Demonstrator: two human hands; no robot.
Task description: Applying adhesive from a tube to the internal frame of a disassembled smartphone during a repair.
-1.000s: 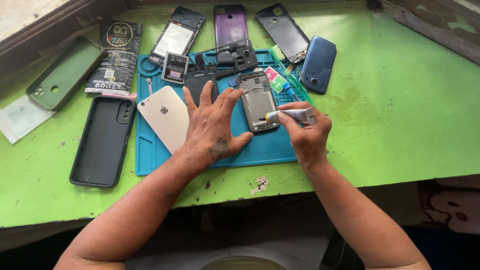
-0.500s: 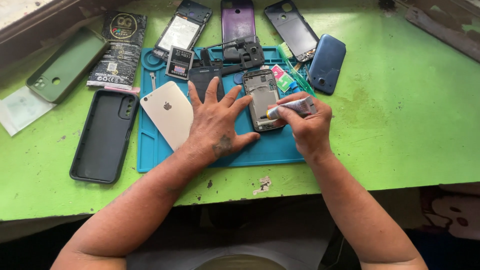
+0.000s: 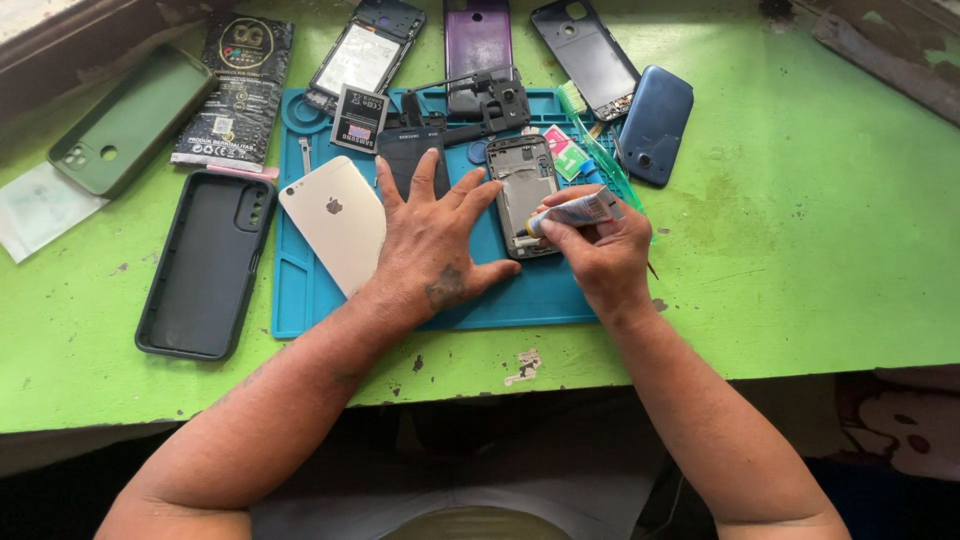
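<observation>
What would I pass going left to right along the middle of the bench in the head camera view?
Black phone case → white phone → left hand → opened phone frame → right hand holding a small white tube → blue back cover.

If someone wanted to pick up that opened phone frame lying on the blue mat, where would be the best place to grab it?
Probably by its two long edges, coming straight down from above. The phone frame lies flat and face-up on the blue mat, narrow enough to pinch across. The left hand lies spread beside it and the right hand holds a small tube at its lower end, so the upper half is freer.
</observation>
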